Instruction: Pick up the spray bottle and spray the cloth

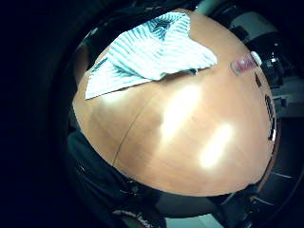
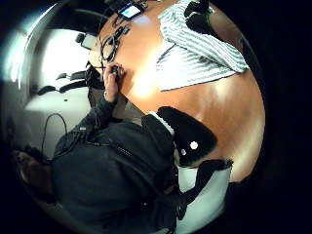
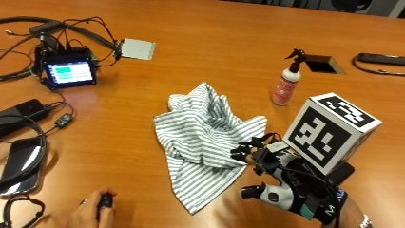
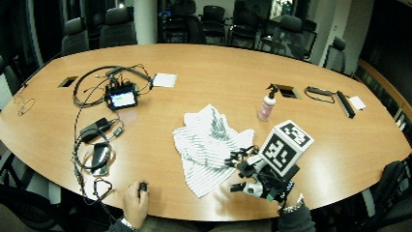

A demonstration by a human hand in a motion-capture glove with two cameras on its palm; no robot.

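Observation:
A pink spray bottle (image 3: 286,81) with a black trigger head stands upright on the wooden table (image 3: 208,42), to the right of the cloth and apart from it. The crumpled grey-and-white striped cloth (image 3: 206,137) lies mid-table. My gloved right hand (image 3: 273,173) hovers at the cloth's near right edge, its fingers (image 3: 248,146) spread and holding nothing, well short of the bottle. In the wide outside view the bottle (image 4: 266,107), cloth (image 4: 207,145) and hand (image 4: 251,175) sit the same way. The little finger side palm view shows the cloth (image 1: 152,52) and the bottle (image 1: 244,62) lying beyond it.
A small lit screen (image 3: 68,73) with tangled cables stands at the far left, with a white pad (image 3: 137,48) behind it. Black devices and cords (image 3: 22,156) lie along the left edge. The bare left hand (image 3: 95,213) holds a small black object. A table cutout (image 3: 326,64) is behind the bottle.

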